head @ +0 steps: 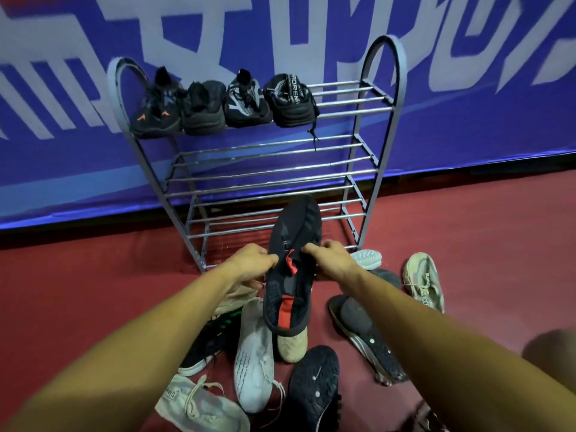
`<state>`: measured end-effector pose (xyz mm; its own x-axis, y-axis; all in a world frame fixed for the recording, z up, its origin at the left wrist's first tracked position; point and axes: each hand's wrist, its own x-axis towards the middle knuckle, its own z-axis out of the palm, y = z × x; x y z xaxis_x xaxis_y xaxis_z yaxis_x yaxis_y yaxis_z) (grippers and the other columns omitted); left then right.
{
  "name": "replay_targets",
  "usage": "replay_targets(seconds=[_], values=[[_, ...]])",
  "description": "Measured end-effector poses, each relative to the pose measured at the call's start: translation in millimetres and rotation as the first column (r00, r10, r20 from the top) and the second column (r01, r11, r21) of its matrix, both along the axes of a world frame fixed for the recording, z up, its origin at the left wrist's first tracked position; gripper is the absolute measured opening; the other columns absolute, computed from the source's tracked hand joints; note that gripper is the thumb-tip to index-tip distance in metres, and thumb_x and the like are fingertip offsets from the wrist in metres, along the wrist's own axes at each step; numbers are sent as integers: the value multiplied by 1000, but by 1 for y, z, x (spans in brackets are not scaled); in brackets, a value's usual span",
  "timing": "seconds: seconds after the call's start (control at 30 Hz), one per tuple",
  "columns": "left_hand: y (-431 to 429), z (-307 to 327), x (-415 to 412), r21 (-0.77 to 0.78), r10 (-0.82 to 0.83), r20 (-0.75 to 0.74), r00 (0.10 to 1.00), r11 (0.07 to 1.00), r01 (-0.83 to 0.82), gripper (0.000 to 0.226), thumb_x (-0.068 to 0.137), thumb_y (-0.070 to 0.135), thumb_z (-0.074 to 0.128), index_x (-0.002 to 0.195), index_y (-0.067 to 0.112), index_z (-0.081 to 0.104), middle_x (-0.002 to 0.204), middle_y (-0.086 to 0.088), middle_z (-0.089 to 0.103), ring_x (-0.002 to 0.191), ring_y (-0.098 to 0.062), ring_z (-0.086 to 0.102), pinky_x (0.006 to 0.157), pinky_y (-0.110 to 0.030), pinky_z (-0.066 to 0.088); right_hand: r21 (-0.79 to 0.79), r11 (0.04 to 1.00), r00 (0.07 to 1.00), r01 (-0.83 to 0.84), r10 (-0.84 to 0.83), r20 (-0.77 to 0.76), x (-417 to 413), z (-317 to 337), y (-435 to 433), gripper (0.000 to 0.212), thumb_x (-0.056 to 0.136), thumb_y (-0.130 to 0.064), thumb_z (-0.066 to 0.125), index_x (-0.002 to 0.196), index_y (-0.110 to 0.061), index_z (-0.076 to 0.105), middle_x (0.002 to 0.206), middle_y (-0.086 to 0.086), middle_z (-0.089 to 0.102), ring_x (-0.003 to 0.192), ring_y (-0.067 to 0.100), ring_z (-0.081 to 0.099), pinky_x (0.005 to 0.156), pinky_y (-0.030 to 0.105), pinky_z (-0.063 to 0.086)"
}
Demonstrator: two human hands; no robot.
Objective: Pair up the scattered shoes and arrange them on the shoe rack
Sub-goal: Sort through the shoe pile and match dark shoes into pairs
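Note:
I hold a black knit shoe with red tabs (294, 244) up in front of the grey metal shoe rack (364, 174), toe pointing away. My left hand (252, 261) grips its left collar edge and my right hand (332, 257) grips the right edge. Several dark shoes (202, 110) stand in a row on the left part of the rack's top shelf; the lower shelves are bare rails. More shoes lie scattered on the red floor below my arms, among them a white knit shoe (254, 360), a beige shoe (424, 280) and a dark sole-up shoe (314, 388).
A blue banner wall (467, 120) stands right behind the rack. The floor (78, 291) is dark red. A black shoe with a green stripe (207, 344), a cream lace-up (199, 403) and a dark studded shoe (367, 338) crowd the space in front of the rack.

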<state>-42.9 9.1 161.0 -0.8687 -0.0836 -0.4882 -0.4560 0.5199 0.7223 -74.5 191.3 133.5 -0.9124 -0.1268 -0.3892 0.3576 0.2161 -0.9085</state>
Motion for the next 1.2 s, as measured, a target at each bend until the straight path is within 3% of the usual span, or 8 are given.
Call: replay_targets(seconds=[0.1,0.2,0.33,0.43,0.67,0.8,1.1,1.2], values=[[13,26,-12,55,17,-89,996,998,-12,9,85,23,54,85,20,63,72,3,61,65,-13,57,56,-23,47,-57,993,988,102,-108,-114,-9,23,9,18,82,-27,63,76,-15,50,62,-2,53,55,16,46,53,24,40],[24,46,-20,135,69,-207,976,990,-42,5,84,18,58,79,17,60,55,3,48,48,-11,43,47,-19,37,-105,981,966,161,-178,-188,-18,49,17,17,79,-29,60,84,-13,59,76,5,62,68,20,53,66,34,43],[36,70,-27,374,91,-225,970,927,0,7,87,20,65,83,20,70,82,-3,67,70,-15,58,58,-25,45,-139,967,932,213,-244,-268,-37,86,32,9,81,-23,58,78,-15,58,67,4,57,64,19,48,61,30,38],[43,79,-31,475,46,-190,981,879,50,15,87,20,69,98,12,76,102,-7,76,89,-17,67,81,-32,52,-138,963,919,230,-262,-294,-54,115,44,10,84,-18,57,75,-14,56,64,5,53,58,20,46,58,28,41],[68,100,-48,602,86,-196,977,797,50,5,84,14,75,87,10,76,79,-7,71,61,-14,62,51,-22,49,-234,962,915,137,-214,-343,-76,163,71,22,96,-27,63,82,-12,61,47,-8,48,35,5,39,38,16,27],[86,117,-67,619,199,-170,965,784,-53,6,87,11,71,92,9,69,71,-3,68,62,-13,60,50,-21,50,-289,950,914,119,-218,-342,-83,170,74,25,95,-25,65,105,-3,71,86,4,72,71,16,64,66,29,48],[119,141,-113,699,373,-103,922,687,-200,11,85,13,75,90,8,66,92,-12,66,74,-17,58,43,-19,45,-265,935,918,234,-302,-256,-92,157,83,32,89,-47,62,90,-15,62,81,2,66,74,19,60,63,30,43],[124,150,-127,729,415,-82,906,645,-230,12,84,14,76,86,8,66,86,-12,66,74,-18,59,44,-19,47,-298,923,921,245,-317,-227,-94,157,74,42,87,-52,63,101,-12,57,92,3,66,74,18,58,62,30,43]])
